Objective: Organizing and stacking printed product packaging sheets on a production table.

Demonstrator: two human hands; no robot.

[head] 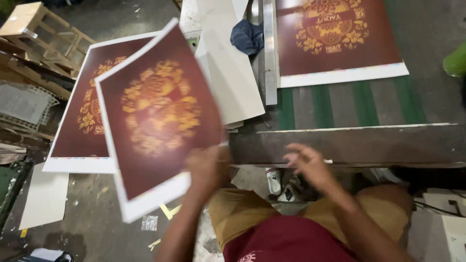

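Head view, the only one: left hand closed on the lower right corner of a maroon printed sheet with gold ornament and white border, held tilted in the air above the stack of like sheets at left; right hand open, fingers spread, empty, hovering just in front of the near edge of the work surface; second stack of prints on the far part of that surface, beside a metal straightedge and a blue cloth.

Risks, as judged: one-corner grip on a large limp sheet, so sagging, creasing or slipping from the fingers likely; free edge near the surface edge, possible scuffing or a bent corner; littered floor below, dirt on the print if dropped.

Hard to make out: held sheet and both hands motion-blurred, ornament detail lost; thumb placement under the sheet hidden; lower stack partly covered by the held sheet; far stack cut off at top; green object at right edge cropped, kind unclear.
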